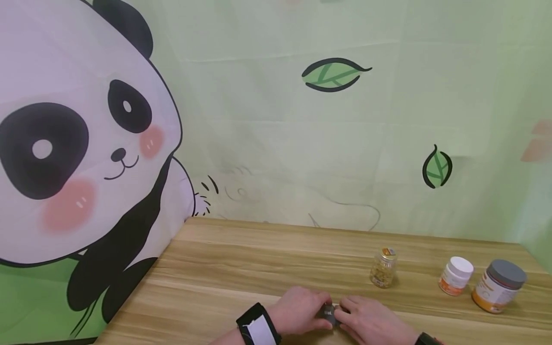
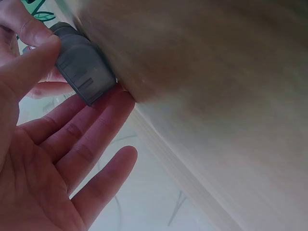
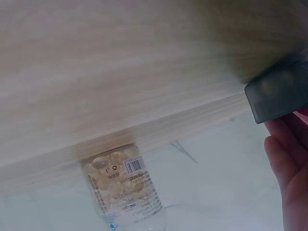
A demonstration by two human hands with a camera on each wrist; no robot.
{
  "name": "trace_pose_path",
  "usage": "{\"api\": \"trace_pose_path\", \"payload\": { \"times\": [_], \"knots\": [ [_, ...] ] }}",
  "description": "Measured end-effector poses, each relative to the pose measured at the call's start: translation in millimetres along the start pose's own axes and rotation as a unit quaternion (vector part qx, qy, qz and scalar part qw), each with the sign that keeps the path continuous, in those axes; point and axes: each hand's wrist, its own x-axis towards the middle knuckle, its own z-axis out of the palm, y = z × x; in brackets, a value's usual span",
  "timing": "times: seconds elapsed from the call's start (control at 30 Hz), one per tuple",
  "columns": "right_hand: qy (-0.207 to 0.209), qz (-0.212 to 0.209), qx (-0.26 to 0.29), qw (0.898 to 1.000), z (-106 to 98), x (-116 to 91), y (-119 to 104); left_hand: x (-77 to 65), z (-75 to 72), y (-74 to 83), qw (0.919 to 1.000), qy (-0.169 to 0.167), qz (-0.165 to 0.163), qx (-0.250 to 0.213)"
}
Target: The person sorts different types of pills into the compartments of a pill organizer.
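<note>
A small dark grey, partly see-through case [image 1: 328,314] with light print is held low between both hands, over the front part of the table. My left hand [image 1: 302,310] pinches it from the left, thumb on one side and fingers on the other; the little finger stands away in the left wrist view. From the right, my right hand [image 1: 368,317] grips the other end with thumb and fingers. In the left wrist view the case [image 2: 86,67] shows a squared end close to the tabletop. The right hand covers its far end.
Beyond the hands stands a clear jar [image 1: 383,270] of yellowish pieces, its barcode label visible in the right wrist view. Farther right are a white-capped bottle [image 1: 456,276] and a larger grey-lidded jar [image 1: 499,287]. A panda-printed cloth [image 1: 258,120] hangs behind the wooden table [image 1: 241,258].
</note>
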Motion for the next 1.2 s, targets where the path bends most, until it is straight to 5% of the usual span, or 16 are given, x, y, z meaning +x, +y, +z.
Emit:
{"api": "trace_pose_path", "payload": {
  "times": [0.47, 0.8, 1.2],
  "knots": [
    [-0.016, 0.039, 0.070, 0.997, -4, 3, -3, -1.5, -2.1, 1.4, 0.9998, -0.007, -0.018, -0.004],
    [-0.004, 0.118, 0.113, 0.987, -10, 2, 2, -1.3, -3.1, 3.4, 0.9998, -0.009, -0.015, -0.008],
    [-0.021, 0.198, 0.066, 0.978, -4, 19, 25, -0.5, -1.7, 3.2, 0.9998, -0.015, -0.010, 0.000]
  ]
}}
